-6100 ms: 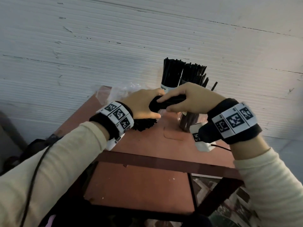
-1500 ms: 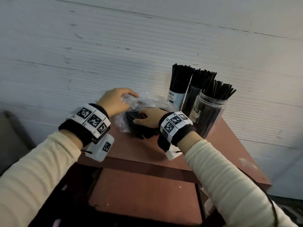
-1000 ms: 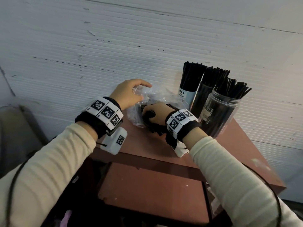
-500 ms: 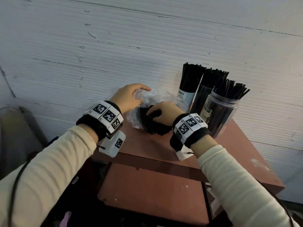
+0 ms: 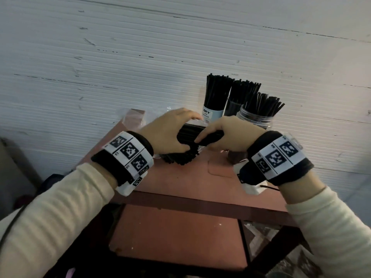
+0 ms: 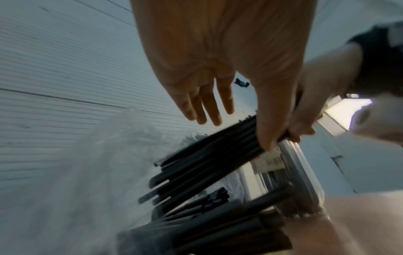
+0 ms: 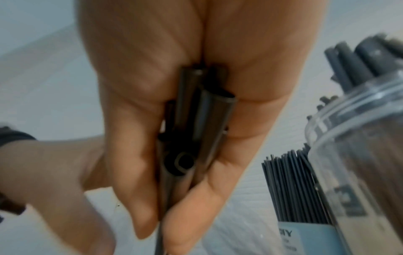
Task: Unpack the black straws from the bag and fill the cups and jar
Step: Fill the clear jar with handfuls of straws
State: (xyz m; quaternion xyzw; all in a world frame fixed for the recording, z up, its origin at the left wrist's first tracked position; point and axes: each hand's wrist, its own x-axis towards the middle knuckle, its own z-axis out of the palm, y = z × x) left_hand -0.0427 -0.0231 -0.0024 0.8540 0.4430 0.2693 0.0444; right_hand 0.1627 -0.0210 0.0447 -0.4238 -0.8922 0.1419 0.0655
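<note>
My right hand [image 5: 202, 144] grips a bundle of black straws [image 5: 190, 133] above the table, its fingers and thumb curled round it in the right wrist view [image 7: 161, 233]. My left hand [image 5: 192, 132] lies over the bundle's other end. The left wrist view shows that hand's fingers [image 6: 207, 107] straight and its thumb against the straws [image 6: 207, 172]. More straw ends [image 5: 180, 159] stick out below the left palm. The clear plastic bag [image 5: 132, 117] lies at the table's back left. A blue-labelled cup [image 5: 212, 115], a dark cup [image 5: 232, 105] and a clear jar [image 5: 255, 117] stand behind, all holding straws.
The red-brown table [image 5: 180, 181] stands against a white ribbed wall [image 5: 140, 57]. A lower shelf [image 5: 176, 233] sits under the top, inside a dark frame. Dark objects lie on the floor at the left.
My right hand has lifted a bundle of straws up out of the bag. My left hand has let go of the bag and come onto the bundle.
</note>
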